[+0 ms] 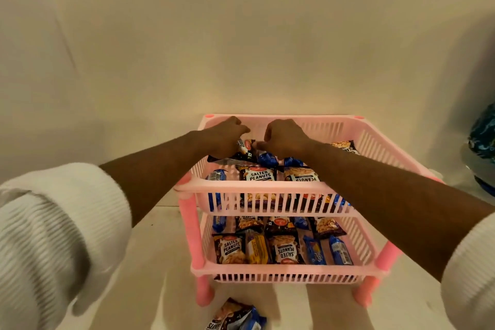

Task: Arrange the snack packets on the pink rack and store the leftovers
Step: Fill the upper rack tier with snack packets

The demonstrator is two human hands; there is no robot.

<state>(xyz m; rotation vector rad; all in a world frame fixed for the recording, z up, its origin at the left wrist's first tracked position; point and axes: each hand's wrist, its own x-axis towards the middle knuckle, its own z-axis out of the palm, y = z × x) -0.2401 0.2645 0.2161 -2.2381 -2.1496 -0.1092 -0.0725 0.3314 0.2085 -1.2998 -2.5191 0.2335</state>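
A two-tier pink rack (257, 187) stands on a white surface against the wall. Both trays hold salted peanut packets (257, 173) and blue biscuit packets (338, 249). Both arms reach into the back of the top tray. My left hand (223, 139) presses down on a dark peanut packet (245, 151) there. My right hand (284, 138) pinches the end of a blue packet (266, 158) beside it. A small pile of leftover packets (235, 316) lies on the surface in front of the rack.
A beige wall rises right behind the rack. At the far right edge a blue patterned object (483, 136) sits beside the rack. White surface lies to the left of the rack and in front of it.
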